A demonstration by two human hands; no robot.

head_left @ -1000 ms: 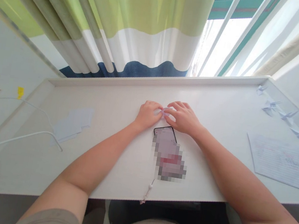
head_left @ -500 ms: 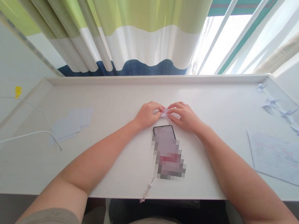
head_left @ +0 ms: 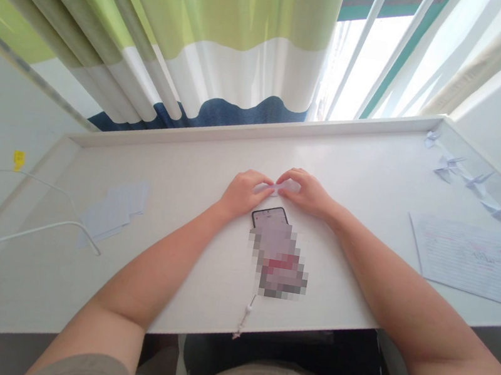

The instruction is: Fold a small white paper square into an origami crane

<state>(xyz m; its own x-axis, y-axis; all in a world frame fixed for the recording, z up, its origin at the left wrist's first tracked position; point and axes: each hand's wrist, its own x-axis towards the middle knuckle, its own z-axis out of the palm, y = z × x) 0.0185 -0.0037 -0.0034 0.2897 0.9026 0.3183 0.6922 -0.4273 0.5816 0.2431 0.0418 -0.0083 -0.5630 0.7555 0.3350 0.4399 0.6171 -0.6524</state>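
My left hand point(head_left: 244, 194) and my right hand point(head_left: 304, 193) meet at the middle of the white table point(head_left: 216, 163). Their fingertips pinch opposite ends of a small pale folded piece of paper point(head_left: 278, 187). Most of its shape is hidden by my fingers. Just below my hands lies a smartphone point(head_left: 276, 252), its screen pixelated, with its top end close to my wrists but apart from them.
Several paper cranes point(head_left: 465, 180) stand along the table's far right. A lined sheet point(head_left: 471, 260) lies at right, and a stack of paper squares point(head_left: 113, 213) at left. A white cable point(head_left: 19, 233) crosses the left side. A raised lip point(head_left: 260, 129) edges the table's far side.
My right fingers have drawn back from over the paper, leaving it more exposed and spread wider between my fingertips. The whole view has shifted slightly as my head moved.
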